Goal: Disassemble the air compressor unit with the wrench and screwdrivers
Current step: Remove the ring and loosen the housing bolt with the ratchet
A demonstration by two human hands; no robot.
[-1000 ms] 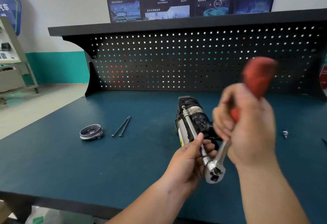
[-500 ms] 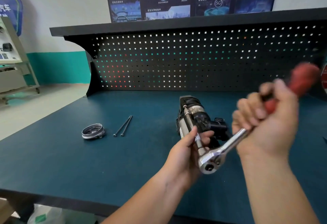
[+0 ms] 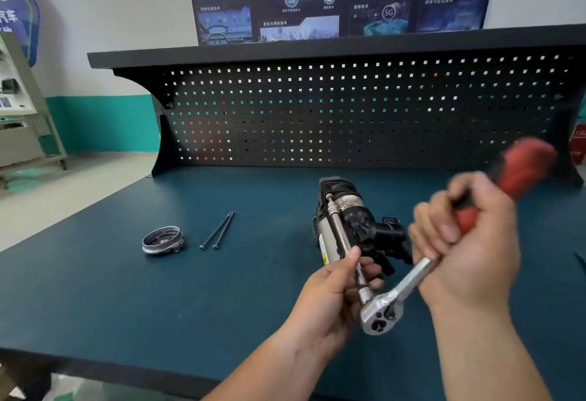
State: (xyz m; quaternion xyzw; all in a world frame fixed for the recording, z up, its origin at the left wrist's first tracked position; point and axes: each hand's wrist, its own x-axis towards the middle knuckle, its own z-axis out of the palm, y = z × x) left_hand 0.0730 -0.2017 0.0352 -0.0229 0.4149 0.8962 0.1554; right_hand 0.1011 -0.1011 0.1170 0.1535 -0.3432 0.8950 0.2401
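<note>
In the head view the air compressor unit point(image 3: 344, 229) lay near the middle of the worktop point(image 3: 133, 312), toward its back edge. The left hand point(image 3: 329, 293) curled round the silver extension bar point(image 3: 340, 235) running along the unit's side, thumb on top. The right hand point(image 3: 469, 242) gripped the blurred ratchet wrench point(image 3: 385, 308) by its red handle. A second before, that handle stood nearly upright; now it leaned toward the back right corner. The metal ring point(image 3: 163, 240) and two long bolts point(image 3: 218, 231) lay unmoved toward the left edge.
</note>
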